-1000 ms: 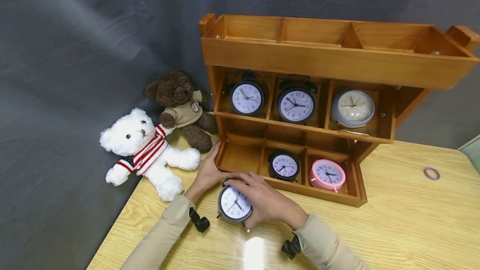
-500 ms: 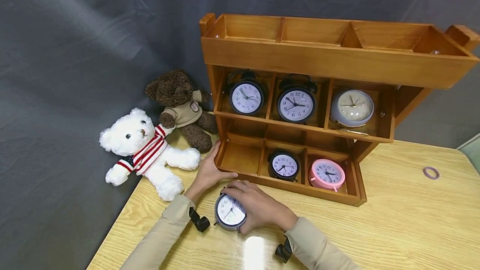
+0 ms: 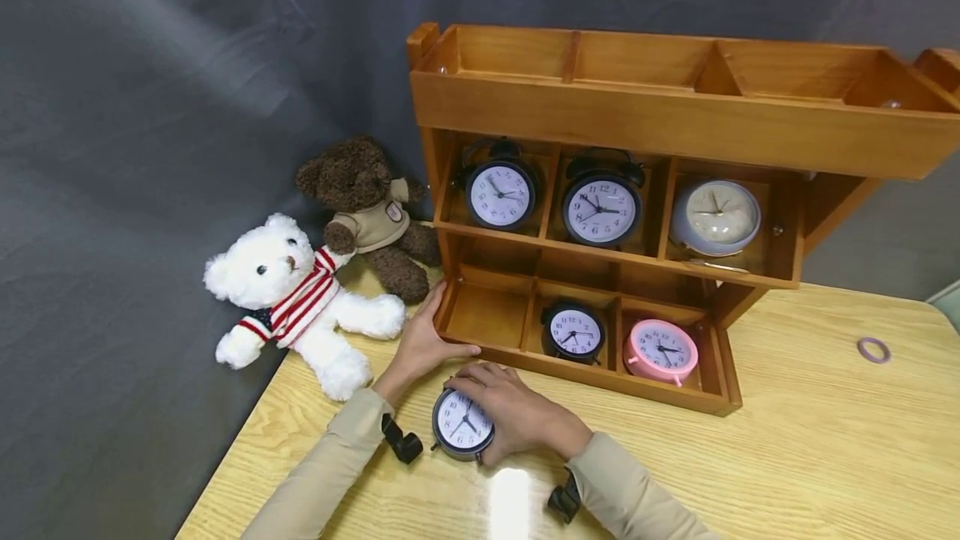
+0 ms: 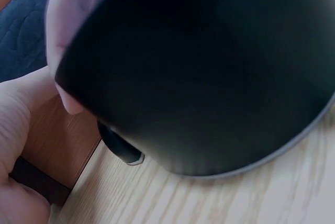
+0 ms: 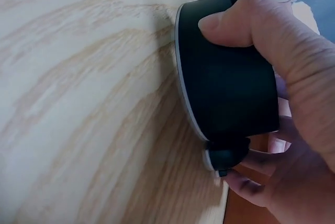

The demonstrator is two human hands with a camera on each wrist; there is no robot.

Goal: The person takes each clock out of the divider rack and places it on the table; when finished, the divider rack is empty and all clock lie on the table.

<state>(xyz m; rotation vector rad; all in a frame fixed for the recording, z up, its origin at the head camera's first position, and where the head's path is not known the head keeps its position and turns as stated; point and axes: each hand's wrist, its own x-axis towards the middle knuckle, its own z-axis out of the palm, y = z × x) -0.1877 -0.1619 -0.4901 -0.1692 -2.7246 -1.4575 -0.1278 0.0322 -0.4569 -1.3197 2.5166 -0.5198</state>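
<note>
In the head view my right hand point(image 3: 519, 417) grips a dark-rimmed alarm clock point(image 3: 459, 423) by its top and right side. The white face tilts up, partly covered by the fingers. The right wrist view shows the thumb on the clock's black casing point(image 5: 230, 82), with other fingers behind it. My left hand point(image 3: 422, 344) rests at the lower left front corner of the wooden shelf rack point(image 3: 637, 383), fingers along its side, thumb stretched along the front. Close before the left wrist camera, the black clock body point(image 4: 199, 77) fills much of the view.
The lower tier holds a small black clock point(image 3: 573, 332) and a pink clock point(image 3: 662, 350). Above are two black clocks point(image 3: 501, 195) point(image 3: 602, 209) and a pale round clock point(image 3: 716, 217). A white bear point(image 3: 262, 265) and brown bear point(image 3: 367, 215) sit left. A purple ring point(image 3: 873, 349) lies right.
My right hand has shifted a little left and toward me with the alarm clock, so the left thumb shows apart from the right fingers. The left hand stays at the rack's corner.
</note>
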